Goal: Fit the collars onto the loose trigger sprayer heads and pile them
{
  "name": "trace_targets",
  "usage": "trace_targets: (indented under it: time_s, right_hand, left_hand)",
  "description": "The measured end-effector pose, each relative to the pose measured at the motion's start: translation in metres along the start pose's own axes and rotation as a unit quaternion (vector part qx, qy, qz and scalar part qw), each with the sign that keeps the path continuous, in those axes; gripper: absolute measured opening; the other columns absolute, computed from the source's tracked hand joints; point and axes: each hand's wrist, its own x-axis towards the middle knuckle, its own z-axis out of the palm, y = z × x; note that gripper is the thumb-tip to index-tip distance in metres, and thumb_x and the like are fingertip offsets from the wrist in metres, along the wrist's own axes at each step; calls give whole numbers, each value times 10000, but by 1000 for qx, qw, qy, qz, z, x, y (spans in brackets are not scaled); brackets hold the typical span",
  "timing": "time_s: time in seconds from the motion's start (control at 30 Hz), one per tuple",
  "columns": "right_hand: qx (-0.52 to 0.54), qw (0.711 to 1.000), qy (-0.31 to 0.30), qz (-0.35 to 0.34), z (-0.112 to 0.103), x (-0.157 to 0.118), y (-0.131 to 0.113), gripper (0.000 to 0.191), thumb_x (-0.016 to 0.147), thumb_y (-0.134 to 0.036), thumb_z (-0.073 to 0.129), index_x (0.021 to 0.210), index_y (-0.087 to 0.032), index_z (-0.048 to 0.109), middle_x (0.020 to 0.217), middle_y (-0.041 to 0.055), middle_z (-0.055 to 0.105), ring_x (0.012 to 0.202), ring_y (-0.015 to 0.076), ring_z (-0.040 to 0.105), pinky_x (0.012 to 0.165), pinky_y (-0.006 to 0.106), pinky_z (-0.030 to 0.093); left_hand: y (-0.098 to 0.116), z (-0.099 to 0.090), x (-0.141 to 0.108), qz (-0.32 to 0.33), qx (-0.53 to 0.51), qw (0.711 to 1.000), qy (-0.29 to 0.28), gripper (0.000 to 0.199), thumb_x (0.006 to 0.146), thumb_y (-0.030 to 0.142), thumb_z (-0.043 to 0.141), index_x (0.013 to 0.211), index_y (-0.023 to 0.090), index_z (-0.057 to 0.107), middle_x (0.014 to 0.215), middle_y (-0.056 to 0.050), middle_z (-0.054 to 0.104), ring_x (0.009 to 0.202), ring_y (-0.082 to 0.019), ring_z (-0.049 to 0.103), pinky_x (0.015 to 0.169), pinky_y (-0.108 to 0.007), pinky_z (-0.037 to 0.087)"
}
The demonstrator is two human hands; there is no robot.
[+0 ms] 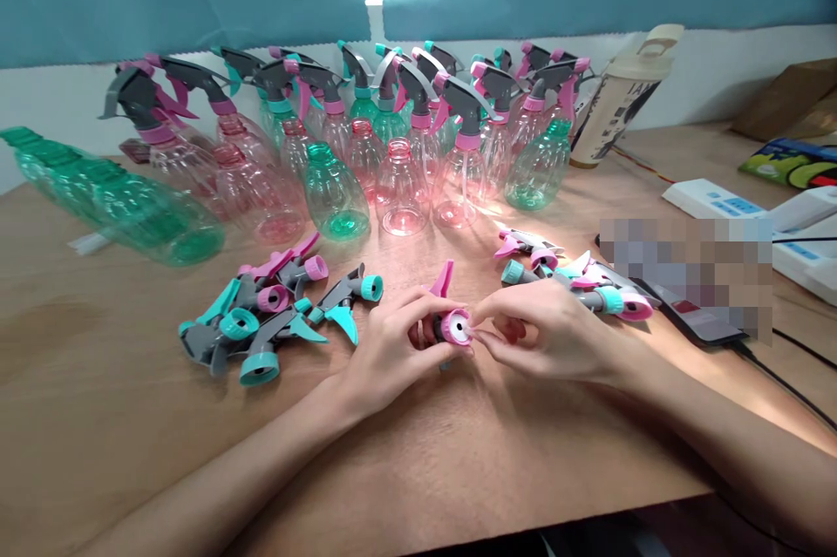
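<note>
My left hand (392, 343) is closed around a grey and pink trigger spray head (447, 328), its pink collar turned towards me. Inside the collar lies a white disc (461, 328) with a dark hole. Thumb and forefinger of my right hand (555, 330) are pinched together at the collar's right rim; a small pale piece seems to be between them, too small to name. Left of my hands is a pile of loose spray heads (268, 326) with turquoise and pink collars. More spray heads (611, 300) lie just beyond my right hand, partly covered by it.
Clear pink and green bottles (402, 200) stand in rows at the back, many with spray heads fitted. Green bottles (157, 213) lie nested at the left. On the right are a phone (706, 317) with a cable, a power strip (719, 200) and a cream tumbler (615, 104).
</note>
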Motion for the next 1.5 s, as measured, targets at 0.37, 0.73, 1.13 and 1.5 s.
trace_targets:
  time_s: [0.37,0.73,1.13,1.5]
  right_hand:
    - [-39,999,-9,28,3,1,-5,148,783,-222,613,910,-152,639,514,-69,514,437,68,455,473,201,300]
    - [-64,998,21,12,9,-1,1,191,820,-297,600,943,-162,655,510,-61,547,429,74,447,475,218,304]
    - [-53,998,39,20,16,0,-2,164,831,-266,590,918,-146,661,513,-57,540,432,76,432,472,223,312]
    - [-23,999,36,-1,14,-1,-1,148,823,-200,579,948,-159,648,499,-79,489,423,65,417,479,208,312]
  left_hand:
    - [-1,1,0,6,10,1000,-10,195,779,184,694,972,178,662,821,-1,595,677,-110,543,612,-212,434]
    - [-2,1,0,-16,-9,1000,-10,280,774,217,712,1050,193,671,833,-13,593,660,-110,529,563,-207,422]
    - [-4,2,1,-2,-9,1000,-19,253,798,207,688,1049,185,670,849,-12,585,688,-116,523,621,-219,421]
    - [-3,1,1,-6,-15,1000,-16,287,789,201,697,1074,194,661,822,3,584,636,-95,506,578,-197,415]
